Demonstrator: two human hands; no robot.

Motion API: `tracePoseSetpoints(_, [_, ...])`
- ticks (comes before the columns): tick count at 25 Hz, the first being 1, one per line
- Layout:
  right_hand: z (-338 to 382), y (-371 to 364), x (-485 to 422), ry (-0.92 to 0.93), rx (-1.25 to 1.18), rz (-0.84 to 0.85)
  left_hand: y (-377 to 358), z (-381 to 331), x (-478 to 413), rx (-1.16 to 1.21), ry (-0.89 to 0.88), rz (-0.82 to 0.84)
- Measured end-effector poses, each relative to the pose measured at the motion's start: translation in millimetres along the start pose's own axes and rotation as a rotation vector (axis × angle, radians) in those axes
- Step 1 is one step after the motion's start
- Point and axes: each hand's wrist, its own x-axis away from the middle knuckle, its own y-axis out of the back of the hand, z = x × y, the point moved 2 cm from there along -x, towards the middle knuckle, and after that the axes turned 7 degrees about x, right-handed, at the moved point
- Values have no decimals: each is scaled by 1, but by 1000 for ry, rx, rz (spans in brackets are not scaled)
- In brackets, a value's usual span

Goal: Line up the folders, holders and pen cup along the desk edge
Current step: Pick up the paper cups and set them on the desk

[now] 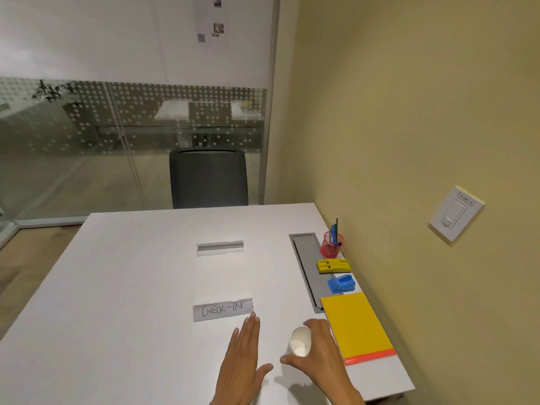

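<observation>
Yellow folder [356,324] lengthwise along wall edge, right hand [320,344] gripping paper cup [300,341]

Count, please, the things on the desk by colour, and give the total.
Yellow: 2, the folder and the holder
Blue: 1, the holder
Red: 1, the pen cup
White: 1, the paper cup in the right hand
Clear: 2, the CHECK-IN sign and the empty sign holder
Total: 7
</observation>
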Motion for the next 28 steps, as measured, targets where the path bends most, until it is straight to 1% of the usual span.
tracePoseSetpoints(4, [56,-14,23,57,0,-55,30,22,27,8,-70,24])
tracePoseSetpoints(8, [101,-28,45,136,-49,-65,51,35,50,125,-65,11])
tracePoseSetpoints(10, [120,-30,54,174,-55,-68,60,40,61,219,-11,-20])
tracePoseSetpoints(12, [136,-30,61,205,-49,-69,73,43,73,343,83,-73])
tracePoseSetpoints(15, [158,-30,71,269,13,-82,90,45,87,546,173,-130])
tracePoseSetpoints(17, [171,-33,76,321,35,-87,98,48,97,607,222,-200])
tracePoseSetpoints(19, [183,-38,81,367,57,-74,101,54,106,641,238,-249])
tracePoseSetpoints(22, [196,-47,86,409,96,-65,110,64,115,635,227,-266])
tracePoseSetpoints(28, [238,-75,66,372,109,-66,133,116,98,634,212,-223])
